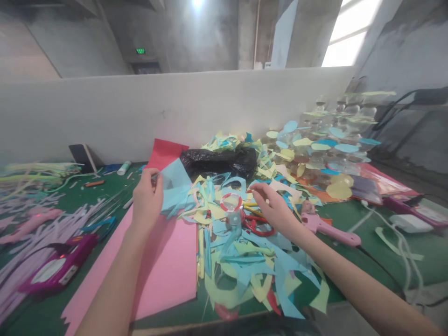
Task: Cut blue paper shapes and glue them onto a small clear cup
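Red-handled scissors (258, 227) half buried under cut paper scraps (224, 275)
The left hand (147, 203) hides its grip on a pale blue paper sheet (175, 186); a pink card sheet (164, 266) runs off the bottom edge.

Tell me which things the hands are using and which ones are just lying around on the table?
Being used:
left hand holding light blue paper
right hand touching cut paper scraps

Just lying around:
red-handled scissors
pink paper sheet
black plastic bag
pink glue gun
glass jars
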`<state>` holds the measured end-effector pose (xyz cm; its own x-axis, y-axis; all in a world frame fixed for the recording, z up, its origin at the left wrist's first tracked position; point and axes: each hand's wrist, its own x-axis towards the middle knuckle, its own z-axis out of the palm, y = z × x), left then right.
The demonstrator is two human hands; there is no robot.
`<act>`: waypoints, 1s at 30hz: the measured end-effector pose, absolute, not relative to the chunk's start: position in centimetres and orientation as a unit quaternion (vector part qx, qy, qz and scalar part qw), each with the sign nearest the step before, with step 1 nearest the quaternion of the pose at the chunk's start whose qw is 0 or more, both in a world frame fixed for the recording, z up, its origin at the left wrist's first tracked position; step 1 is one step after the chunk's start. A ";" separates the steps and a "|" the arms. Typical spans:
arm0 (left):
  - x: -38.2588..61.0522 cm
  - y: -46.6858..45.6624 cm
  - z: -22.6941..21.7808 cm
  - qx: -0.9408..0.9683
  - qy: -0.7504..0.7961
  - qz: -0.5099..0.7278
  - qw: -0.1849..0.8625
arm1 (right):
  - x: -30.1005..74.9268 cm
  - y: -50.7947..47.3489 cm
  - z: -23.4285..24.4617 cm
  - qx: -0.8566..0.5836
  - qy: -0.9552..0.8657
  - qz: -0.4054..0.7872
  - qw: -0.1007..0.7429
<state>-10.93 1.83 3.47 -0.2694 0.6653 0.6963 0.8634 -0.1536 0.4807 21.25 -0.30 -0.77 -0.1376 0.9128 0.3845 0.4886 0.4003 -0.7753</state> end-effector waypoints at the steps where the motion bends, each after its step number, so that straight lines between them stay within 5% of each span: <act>1: -10.2 1.7 3.6 -0.589 -0.637 -0.488 0.092 | 21.2 -0.4 -0.7 -0.477 -0.725 0.204 0.454; 7: -4.4 0.3 3.9 -0.654 -0.534 -0.535 -0.023 | 21.2 -0.6 -0.7 -0.358 -0.786 0.001 0.504; 13: 0.3 -0.7 3.9 -0.753 -0.469 -0.447 -0.112 | 21.4 -0.9 -0.3 -0.302 -0.822 -0.050 0.481; 30: 1.0 -1.4 0.1 -0.781 -0.423 -0.440 -0.133 | 21.2 -0.6 -0.5 -0.373 -0.760 0.156 0.509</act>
<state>0.98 -1.40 0.08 0.2549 0.7772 0.5754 0.5428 -0.6074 0.5800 21.16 -0.61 -0.46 -0.2034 0.7256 0.6574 0.4079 0.6732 -0.6168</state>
